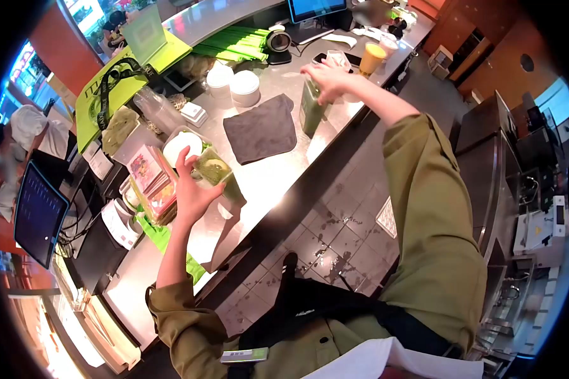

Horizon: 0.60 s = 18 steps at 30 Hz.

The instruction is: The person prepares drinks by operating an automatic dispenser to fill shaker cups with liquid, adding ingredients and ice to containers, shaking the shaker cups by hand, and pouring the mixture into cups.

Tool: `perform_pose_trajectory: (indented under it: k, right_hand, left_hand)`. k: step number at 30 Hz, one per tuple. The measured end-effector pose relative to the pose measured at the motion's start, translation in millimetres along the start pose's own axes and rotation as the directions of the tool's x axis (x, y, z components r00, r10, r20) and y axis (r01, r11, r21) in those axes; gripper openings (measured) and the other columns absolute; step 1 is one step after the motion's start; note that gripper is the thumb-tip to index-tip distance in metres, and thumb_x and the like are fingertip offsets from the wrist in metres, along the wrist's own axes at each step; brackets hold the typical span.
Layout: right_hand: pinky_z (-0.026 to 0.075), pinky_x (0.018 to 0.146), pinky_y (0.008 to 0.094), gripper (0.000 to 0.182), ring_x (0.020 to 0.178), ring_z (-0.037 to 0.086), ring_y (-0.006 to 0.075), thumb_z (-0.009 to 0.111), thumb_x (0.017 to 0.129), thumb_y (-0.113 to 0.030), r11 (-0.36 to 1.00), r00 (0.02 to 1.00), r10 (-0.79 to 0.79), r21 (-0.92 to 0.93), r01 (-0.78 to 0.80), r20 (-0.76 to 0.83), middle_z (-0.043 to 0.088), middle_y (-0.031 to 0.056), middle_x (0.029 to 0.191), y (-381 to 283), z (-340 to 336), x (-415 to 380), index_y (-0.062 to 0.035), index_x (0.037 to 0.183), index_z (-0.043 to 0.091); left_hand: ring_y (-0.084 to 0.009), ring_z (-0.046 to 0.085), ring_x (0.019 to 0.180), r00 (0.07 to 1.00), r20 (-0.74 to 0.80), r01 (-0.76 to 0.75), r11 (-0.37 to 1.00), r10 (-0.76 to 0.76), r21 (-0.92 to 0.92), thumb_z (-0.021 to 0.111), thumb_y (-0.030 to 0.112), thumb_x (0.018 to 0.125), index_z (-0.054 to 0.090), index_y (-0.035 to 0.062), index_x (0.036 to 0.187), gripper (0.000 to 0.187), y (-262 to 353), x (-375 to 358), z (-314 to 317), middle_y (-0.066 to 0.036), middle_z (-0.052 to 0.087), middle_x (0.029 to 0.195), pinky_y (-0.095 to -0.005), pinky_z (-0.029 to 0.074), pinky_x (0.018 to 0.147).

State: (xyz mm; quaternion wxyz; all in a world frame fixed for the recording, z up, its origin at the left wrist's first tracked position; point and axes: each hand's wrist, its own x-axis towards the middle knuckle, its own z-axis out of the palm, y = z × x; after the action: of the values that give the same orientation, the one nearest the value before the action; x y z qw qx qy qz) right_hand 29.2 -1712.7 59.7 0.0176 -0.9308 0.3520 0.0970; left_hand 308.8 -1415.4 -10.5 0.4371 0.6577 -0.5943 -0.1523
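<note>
My left hand point(195, 192) is at the near left of the counter, thumb and fingers spread apart beside a clear cup of green drink point(212, 169). Its thumb and forefinger come up around the cup's near side without closing. Farther right, my right hand point(327, 82) grips the top of a tall green drink cup point(311, 108) from above, near the counter's edge. This cup stands upright. Between the two cups a folded dark grey cloth point(259, 129) lies flat. A round white lid point(183, 148) sits just behind the left cup.
White tubs point(244, 88) stand behind the cloth, with wrapped green straws point(234, 45) beyond. A yellow drink point(372, 59) is at the far right. A box of cards point(150, 174) and stacked clear cups point(155, 108) are at the left. The floor point(335, 243) has wet patches.
</note>
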Motion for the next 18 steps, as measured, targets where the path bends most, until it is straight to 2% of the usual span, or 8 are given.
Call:
perform_pose_trajectory:
  k: [4,5,7,9,10,13,16,18]
  right_hand:
    - [0.015,0.110,0.0471,0.097,0.131,0.025,0.0341,0.079,0.057,-0.025,0.999,0.998,0.029,-0.017,-0.028,0.059,0.042,0.0132,0.133,11,2,37,-0.0177,0.136,0.024]
    - [0.007,0.111,0.0485,0.104,0.135,0.016,0.0363,0.081,0.055,-0.023,0.998,0.994,0.053,0.023,-0.055,0.091,0.030,0.0146,0.142,21,9,44,-0.0216,0.139,0.019]
    - [0.011,0.110,0.0514,0.108,0.137,0.012,0.0290,0.080,0.057,-0.020,0.985,0.979,0.127,-0.135,-0.107,0.157,0.021,0.0099,0.147,3,-5,44,-0.0284,0.143,0.014]
    - [0.016,0.110,0.0461,0.068,0.137,0.015,0.0265,0.060,0.082,-0.027,0.914,0.974,0.223,0.353,-0.199,-0.028,0.027,0.0047,0.145,-10,-12,12,-0.0230,0.141,0.026]
    - [0.018,0.108,0.0451,0.067,0.134,0.019,0.0263,0.061,0.081,-0.027,0.873,0.940,0.265,0.468,-0.140,-0.213,0.030,0.0058,0.143,-12,4,-5,-0.0212,0.139,0.029]
    - [0.025,0.103,0.0421,0.062,0.125,0.029,0.0255,0.063,0.079,-0.027,0.885,0.684,0.358,0.464,-0.032,-0.636,0.037,0.0088,0.135,-52,69,-84,-0.0160,0.134,0.035]
    - [0.032,0.098,0.0390,0.059,0.117,0.040,0.0246,0.064,0.077,-0.028,0.769,0.509,0.601,0.619,-0.159,-0.616,0.045,0.0118,0.127,-80,149,-208,-0.0108,0.128,0.042]
    - [0.037,0.095,0.0369,0.057,0.111,0.047,0.0241,0.066,0.076,-0.028,0.525,0.329,0.842,0.791,-0.314,-0.428,0.050,0.0139,0.122,-93,198,-312,-0.0073,0.125,0.046]
  left_hand:
    - [-0.0330,0.051,0.107,1.000,-0.001,0.006,1.000,-0.006,0.022,0.076,0.021,0.060,0.016,0.0127,0.138,0.098,-3,12,-1,-0.021,0.048,0.116,-0.0406,0.041,0.091]
    - [-0.0327,0.051,0.107,1.000,0.005,0.001,0.999,-0.001,0.038,0.076,0.021,0.061,0.016,0.0127,0.138,0.098,-5,13,-1,-0.020,0.048,0.117,-0.0405,0.041,0.091]
    - [-0.0312,0.043,0.114,0.997,0.000,-0.072,0.997,0.072,0.041,0.078,0.027,0.062,0.012,0.0045,0.140,0.105,-32,17,4,-0.019,0.039,0.127,-0.0407,0.035,0.097]
    - [-0.0326,0.038,0.120,0.993,0.006,-0.114,0.993,0.114,-0.013,0.076,0.029,0.065,0.014,0.0008,0.138,0.101,-55,26,15,-0.020,0.034,0.132,-0.0418,0.031,0.101]
    - [-0.0330,0.038,0.119,0.989,0.007,-0.147,0.989,0.147,-0.004,0.074,0.028,0.066,0.017,0.0004,0.137,0.096,-53,34,26,-0.021,0.034,0.132,-0.0425,0.031,0.101]
    - [-0.0343,0.038,0.119,0.944,-0.102,-0.309,0.948,0.315,0.072,0.068,0.024,0.070,0.025,-0.0008,0.134,0.081,-24,41,70,-0.022,0.034,0.133,-0.0448,0.031,0.100]
    - [-0.0356,0.039,0.119,0.884,-0.259,-0.391,0.919,0.390,0.049,0.061,0.019,0.074,0.033,-0.0020,0.131,0.067,26,10,104,-0.024,0.034,0.134,-0.0471,0.031,0.099]
    - [-0.0365,0.039,0.119,0.867,-0.296,-0.429,0.903,0.400,-0.037,0.057,0.016,0.077,0.038,-0.0028,0.128,0.058,51,-14,111,-0.025,0.034,0.134,-0.0486,0.032,0.098]
